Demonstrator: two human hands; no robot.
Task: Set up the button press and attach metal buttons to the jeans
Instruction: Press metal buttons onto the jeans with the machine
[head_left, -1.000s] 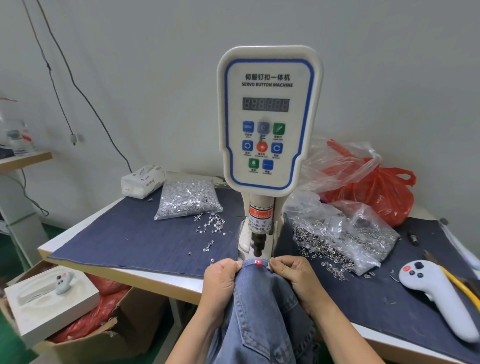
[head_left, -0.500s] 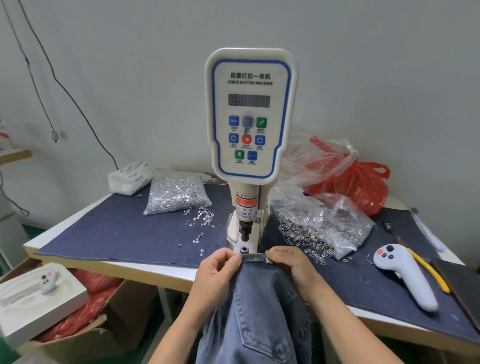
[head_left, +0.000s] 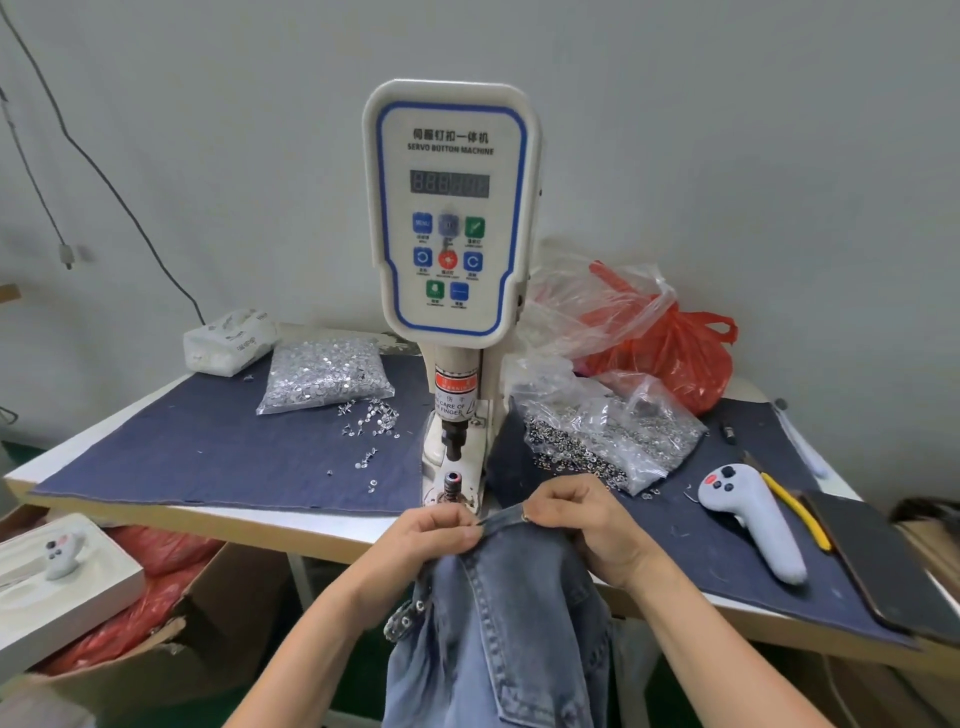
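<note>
Gripping faded blue jeans (head_left: 498, 623) waistband, both hands

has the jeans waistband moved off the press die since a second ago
Yes. The waistband, pinched by the left hand and right hand, has come back toward the person; it covered the lower die, which now shows bare.

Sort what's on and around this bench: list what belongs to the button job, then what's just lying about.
Belongs to the job:
button machine
jeans, gripped at the waistband by left hand and right hand
bag of tacks
bag of buttons

Lying about:
white controller
tissue pack
red plastic bag
yellow-handled tool
</note>
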